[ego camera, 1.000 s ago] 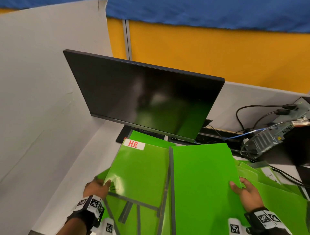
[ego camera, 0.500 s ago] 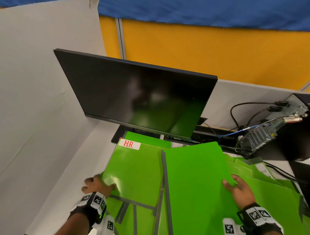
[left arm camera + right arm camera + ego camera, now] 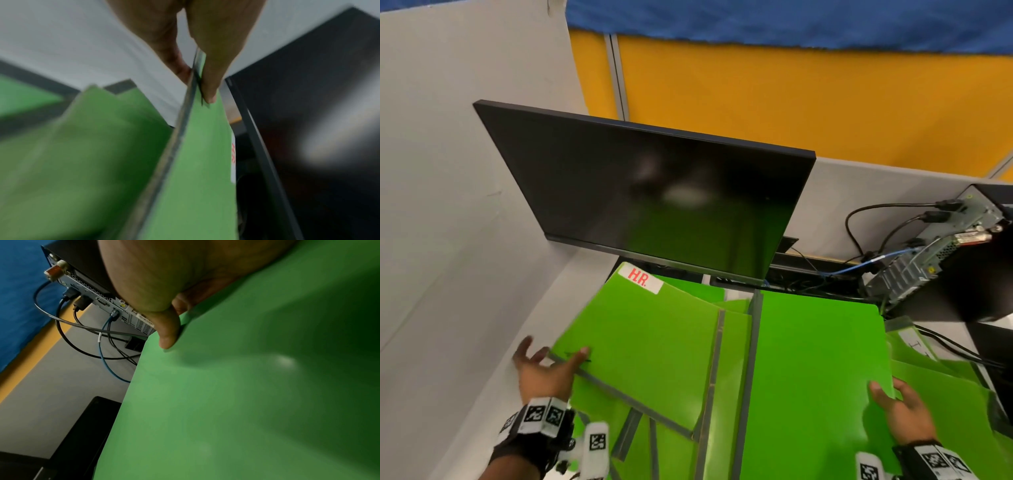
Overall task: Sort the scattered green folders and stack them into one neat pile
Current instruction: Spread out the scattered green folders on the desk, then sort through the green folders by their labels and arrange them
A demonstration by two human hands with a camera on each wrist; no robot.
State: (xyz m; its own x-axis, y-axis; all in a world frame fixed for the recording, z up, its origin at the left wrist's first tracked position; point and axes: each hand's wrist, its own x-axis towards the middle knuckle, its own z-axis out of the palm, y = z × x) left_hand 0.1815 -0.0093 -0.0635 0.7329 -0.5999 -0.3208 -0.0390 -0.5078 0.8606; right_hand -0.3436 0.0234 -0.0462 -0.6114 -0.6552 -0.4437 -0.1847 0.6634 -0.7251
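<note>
A person at a grey-walled desk gathers scattered green folders, one in each hand, in front of a dark monitor [image 3: 654, 202]. The left hand [image 3: 544, 368] pinches the near left corner of the HR-labelled folder [image 3: 647, 342], thumb on the green cover and at least one finger under the grey spine edge, as the left wrist view shows; in the head view the other fingers are spread loosely beyond the edge and hold nothing. The right hand [image 3: 902, 407] grips the right edge of the plain folder [image 3: 815, 377], thumb pressed flat on top while the fingers go underneath, out of sight, so how far they curl cannot be told. Both folders are lifted and tilted, side by side, their inner edges almost meeting above more green folders [image 3: 941, 397] that lie fanned across the desk [image 3: 493, 342] to the right and below. A desktop computer [image 3: 928, 260] with trailing cables [image 3: 859, 222] sits at the far right, close behind the fanned folders. The step in hand looks like bringing the two together: it would go best if one folder slides squarely over the other with spines on the same side, then both are tapped level before they are set down. A corner pinch lets a thin cover sag or swing, so a hold nearer the middle of the edge would keep it flatter
</note>
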